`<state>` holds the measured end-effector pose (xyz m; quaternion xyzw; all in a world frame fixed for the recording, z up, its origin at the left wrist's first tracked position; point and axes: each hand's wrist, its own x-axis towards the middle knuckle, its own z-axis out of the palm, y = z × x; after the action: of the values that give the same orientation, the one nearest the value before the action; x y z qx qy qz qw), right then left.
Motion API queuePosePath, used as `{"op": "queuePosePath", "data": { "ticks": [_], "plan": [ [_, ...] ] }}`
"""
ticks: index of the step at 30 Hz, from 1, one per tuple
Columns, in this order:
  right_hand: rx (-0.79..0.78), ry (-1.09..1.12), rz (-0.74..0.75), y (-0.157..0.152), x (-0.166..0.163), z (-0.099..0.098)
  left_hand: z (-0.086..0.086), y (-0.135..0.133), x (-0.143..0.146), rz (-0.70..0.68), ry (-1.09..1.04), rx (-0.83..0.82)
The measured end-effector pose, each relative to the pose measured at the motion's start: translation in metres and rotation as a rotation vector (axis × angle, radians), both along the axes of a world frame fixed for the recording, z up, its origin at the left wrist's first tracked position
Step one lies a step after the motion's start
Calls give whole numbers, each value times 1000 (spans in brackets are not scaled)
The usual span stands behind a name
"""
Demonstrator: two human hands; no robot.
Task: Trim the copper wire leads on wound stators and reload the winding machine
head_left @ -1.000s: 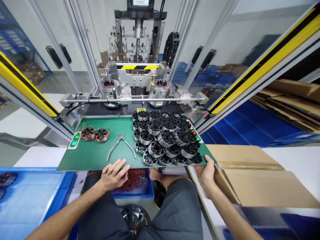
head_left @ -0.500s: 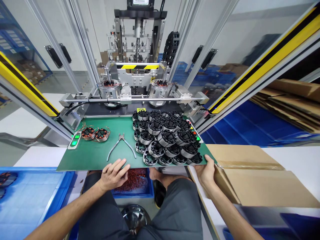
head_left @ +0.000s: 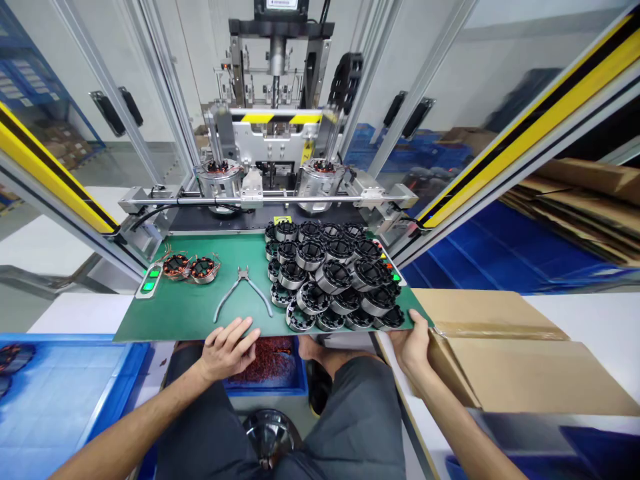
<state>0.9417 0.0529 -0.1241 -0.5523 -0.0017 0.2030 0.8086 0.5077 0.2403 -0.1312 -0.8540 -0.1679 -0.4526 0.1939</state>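
My left hand (head_left: pixel 231 350) lies with its fingers stretched out on the front edge of the green tabletop (head_left: pixel 165 310), just below a pair of pliers with grey-blue handles (head_left: pixel 243 287). The pliers lie spread apart, untouched. At the right front corner my right hand (head_left: pixel 411 340) grips the edge, thumb on top and the other fingers partly hidden below. Close to it stand stacked ring-shaped stator cores (head_left: pixel 334 277), black inside with metal rims. Two copper-wound stators (head_left: pixel 190 268) with loose wire ends sit at the left.
Behind the tabletop, a machine holds two metal fixtures (head_left: pixel 220 179) with wound parts, under a striped crossbar (head_left: pixel 275 118). Green-lit buttons (head_left: pixel 150 280) sit at the left. A cardboard box (head_left: pixel 510 360) is at the right, a blue tray (head_left: pixel 65 387) at the left, and a blue bin (head_left: pixel 299 387) below.
The machine's striped crossbar and its plate have moved up above the fixtures, and the black cable chain has shifted up too. Both hands, the pliers and the stator cores stay put.
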Motion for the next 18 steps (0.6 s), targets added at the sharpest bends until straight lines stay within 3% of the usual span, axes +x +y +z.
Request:
{"op": "queuePosePath", "data": {
  "ticks": [18],
  "plan": [
    [-8, -3, 20, -1, 2, -5, 3, 0, 1, -13, -6, -5]
  ]
}}
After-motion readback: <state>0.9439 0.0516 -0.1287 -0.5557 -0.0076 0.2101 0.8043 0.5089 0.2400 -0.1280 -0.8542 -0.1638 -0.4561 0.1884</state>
